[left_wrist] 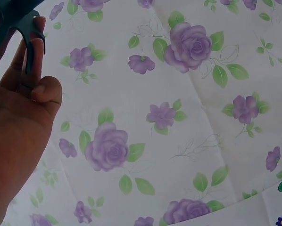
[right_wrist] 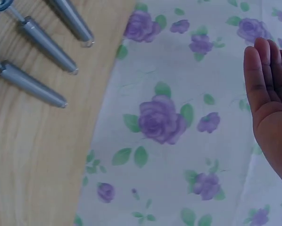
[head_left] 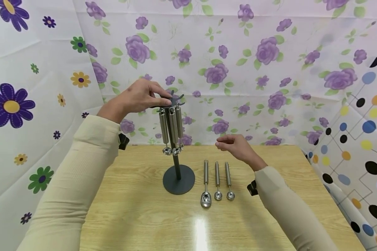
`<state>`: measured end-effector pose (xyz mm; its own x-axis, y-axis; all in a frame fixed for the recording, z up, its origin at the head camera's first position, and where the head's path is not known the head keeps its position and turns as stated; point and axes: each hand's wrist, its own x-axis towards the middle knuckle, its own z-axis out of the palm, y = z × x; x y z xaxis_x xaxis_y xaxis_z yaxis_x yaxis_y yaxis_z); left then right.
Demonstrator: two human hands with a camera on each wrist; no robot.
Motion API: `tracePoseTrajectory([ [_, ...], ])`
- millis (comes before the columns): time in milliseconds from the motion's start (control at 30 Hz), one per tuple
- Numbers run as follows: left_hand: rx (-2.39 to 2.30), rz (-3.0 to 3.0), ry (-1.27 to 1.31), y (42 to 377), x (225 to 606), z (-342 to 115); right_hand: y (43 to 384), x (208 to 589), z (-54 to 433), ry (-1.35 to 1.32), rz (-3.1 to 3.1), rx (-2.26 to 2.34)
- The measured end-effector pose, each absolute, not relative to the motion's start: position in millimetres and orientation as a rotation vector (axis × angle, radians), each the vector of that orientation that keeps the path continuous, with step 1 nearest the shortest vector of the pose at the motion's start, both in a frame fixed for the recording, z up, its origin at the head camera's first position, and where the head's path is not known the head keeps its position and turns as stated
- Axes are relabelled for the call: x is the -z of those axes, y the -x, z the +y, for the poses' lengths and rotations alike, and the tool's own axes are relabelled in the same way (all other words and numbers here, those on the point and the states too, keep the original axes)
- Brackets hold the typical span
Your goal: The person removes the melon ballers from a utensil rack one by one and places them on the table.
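Observation:
My left hand (head_left: pixel 141 94) pinches the hooked top of a dark metal utensil stand (head_left: pixel 179 186) between thumb and fingers. Its curved hooks (left_wrist: pixel 27 33) also show beside the fingers in the left wrist view. Several steel-handled scoops (head_left: pixel 173 126) hang from the hooks, their small shiny heads down. Over the table's back part hovers my right hand (head_left: pixel 236 147), fingers loosely bent and nothing in them; its palm (right_wrist: pixel 273 127) shows bare in the right wrist view. Below it lie a larger oval-headed scoop (head_left: pixel 206 174) and two small round-headed scoops (head_left: pixel 217 174), handles toward the back.
The wooden table (head_left: pixel 138 216) ends at a back cloth with purple roses (head_left: pixel 216 74). A flower-print cloth (head_left: pixel 47 139) stands along the left and a dotted cloth (head_left: pixel 358 139) along the right. The stand's round base rests left of the lying scoops.

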<state>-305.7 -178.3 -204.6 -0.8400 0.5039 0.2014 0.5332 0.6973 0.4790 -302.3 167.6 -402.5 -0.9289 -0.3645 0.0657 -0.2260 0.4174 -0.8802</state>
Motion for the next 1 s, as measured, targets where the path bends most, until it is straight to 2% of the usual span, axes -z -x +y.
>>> tracePoseTrajectory([
  [367, 0.766, -2.866, 0.988, 301.9, 199.1, -180.9, 306.5, 365.2, 141.0, 0.685, 2.537, 1.553],
  [733, 0.813, -2.903, 0.807, 301.6, 200.6, -178.4, 309.2, 336.9, 104.7, 0.810, 2.489, 1.623],
  [1000, 0.837, -2.880, 0.780, 302.1, 204.8, -178.4, 310.5, 327.4, 89.4, 0.833, 2.497, 1.582],
])
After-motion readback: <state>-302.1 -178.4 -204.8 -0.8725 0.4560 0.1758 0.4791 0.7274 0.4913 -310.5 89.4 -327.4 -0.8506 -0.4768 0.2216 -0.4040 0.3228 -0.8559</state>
